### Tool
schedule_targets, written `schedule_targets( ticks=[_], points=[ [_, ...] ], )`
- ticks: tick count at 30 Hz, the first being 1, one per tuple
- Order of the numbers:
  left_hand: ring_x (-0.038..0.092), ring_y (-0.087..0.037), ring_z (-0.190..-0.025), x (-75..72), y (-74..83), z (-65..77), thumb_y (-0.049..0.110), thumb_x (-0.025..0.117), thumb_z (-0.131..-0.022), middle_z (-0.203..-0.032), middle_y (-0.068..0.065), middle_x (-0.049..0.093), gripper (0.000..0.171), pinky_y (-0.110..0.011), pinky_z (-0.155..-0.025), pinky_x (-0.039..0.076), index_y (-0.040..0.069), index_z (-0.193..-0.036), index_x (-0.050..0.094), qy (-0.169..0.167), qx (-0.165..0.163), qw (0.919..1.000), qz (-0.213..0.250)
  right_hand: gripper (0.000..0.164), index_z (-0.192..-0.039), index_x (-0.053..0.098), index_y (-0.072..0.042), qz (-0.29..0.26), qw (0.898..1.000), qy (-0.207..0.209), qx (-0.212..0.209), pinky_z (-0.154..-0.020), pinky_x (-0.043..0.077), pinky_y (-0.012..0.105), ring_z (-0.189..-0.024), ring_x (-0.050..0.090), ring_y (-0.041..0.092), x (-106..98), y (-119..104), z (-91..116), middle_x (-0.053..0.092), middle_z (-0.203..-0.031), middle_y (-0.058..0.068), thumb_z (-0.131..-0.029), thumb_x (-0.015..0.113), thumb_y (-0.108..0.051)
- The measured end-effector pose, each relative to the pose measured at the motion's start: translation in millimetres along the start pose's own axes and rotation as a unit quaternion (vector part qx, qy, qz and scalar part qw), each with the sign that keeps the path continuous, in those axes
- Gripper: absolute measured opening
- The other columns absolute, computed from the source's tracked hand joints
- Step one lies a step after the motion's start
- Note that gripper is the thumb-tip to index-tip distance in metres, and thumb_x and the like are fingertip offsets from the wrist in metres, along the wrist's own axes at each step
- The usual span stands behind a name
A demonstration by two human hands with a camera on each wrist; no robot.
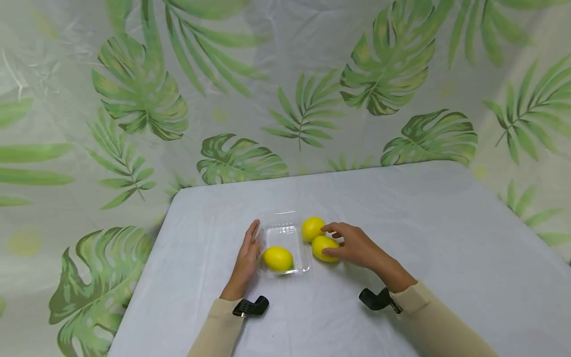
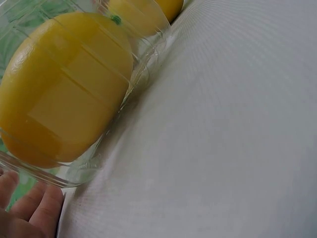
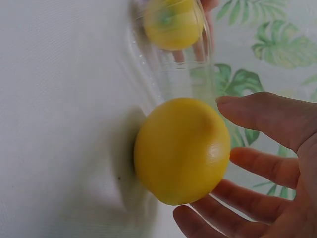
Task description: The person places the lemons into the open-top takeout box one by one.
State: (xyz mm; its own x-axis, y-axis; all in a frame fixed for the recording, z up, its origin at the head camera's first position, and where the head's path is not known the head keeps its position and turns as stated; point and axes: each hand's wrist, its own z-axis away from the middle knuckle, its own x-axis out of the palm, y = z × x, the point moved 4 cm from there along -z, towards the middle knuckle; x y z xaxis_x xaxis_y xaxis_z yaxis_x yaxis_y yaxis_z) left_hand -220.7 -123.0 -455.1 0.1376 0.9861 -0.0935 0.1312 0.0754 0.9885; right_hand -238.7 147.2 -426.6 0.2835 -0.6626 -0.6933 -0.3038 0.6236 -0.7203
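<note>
A clear plastic clamshell box (image 1: 301, 248) lies on the table with one yellow lemon (image 1: 278, 259) in its near part. My left hand (image 1: 248, 255) rests along the box's left side, fingers fairly straight; in the left wrist view its fingertips (image 2: 47, 206) are at the wall. Just right of the box lie two more lemons, a far one (image 1: 313, 229) and a near one (image 1: 324, 248). Around the near lemon (image 3: 182, 151), my right hand (image 1: 356, 245) spreads its thumb and fingers, loosely bent; a firm hold is not visible.
A white cloth covers the table (image 1: 401, 208), whose back edge meets a leaf-patterned curtain (image 1: 303, 109). Black wrist-worn devices sit on the left cuff (image 1: 252, 306) and the right cuff (image 1: 376, 299).
</note>
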Motion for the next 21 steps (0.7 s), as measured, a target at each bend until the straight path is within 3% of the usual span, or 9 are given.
schedule_targets(
  ticks=[12, 21],
  points=[
    [0.019, -0.04, -0.143, 0.5, 0.7, 0.7, -0.004, 0.029, -0.098, -0.16, -0.013, 0.014, 0.058, -0.05, -0.116, 0.018, 0.005, -0.154, 0.014, 0.002, 0.004, 1.0, 0.002, 0.054, -0.126, 0.059, -0.009, -0.002, 1.0, 0.003, -0.014, -0.088, 0.052, 0.044, -0.109, 0.059, 0.027, 5.1, 4.2, -0.6, 0.06, -0.126, 0.008, -0.079, 0.078, -0.029],
    [0.016, -0.039, -0.144, 1.3, -0.1, -0.8, -0.006, 0.028, -0.098, -0.16, -0.014, 0.012, 0.058, -0.05, -0.117, 0.016, 0.003, -0.154, 0.013, -0.005, 0.008, 1.0, 0.001, 0.051, -0.124, 0.061, -0.008, 0.009, 1.0, 0.006, -0.029, -0.086, 0.051, 0.045, -0.1, 0.059, 0.026, 6.7, 3.7, 0.2, 0.063, -0.118, 0.008, -0.079, 0.079, -0.023]
  ],
)
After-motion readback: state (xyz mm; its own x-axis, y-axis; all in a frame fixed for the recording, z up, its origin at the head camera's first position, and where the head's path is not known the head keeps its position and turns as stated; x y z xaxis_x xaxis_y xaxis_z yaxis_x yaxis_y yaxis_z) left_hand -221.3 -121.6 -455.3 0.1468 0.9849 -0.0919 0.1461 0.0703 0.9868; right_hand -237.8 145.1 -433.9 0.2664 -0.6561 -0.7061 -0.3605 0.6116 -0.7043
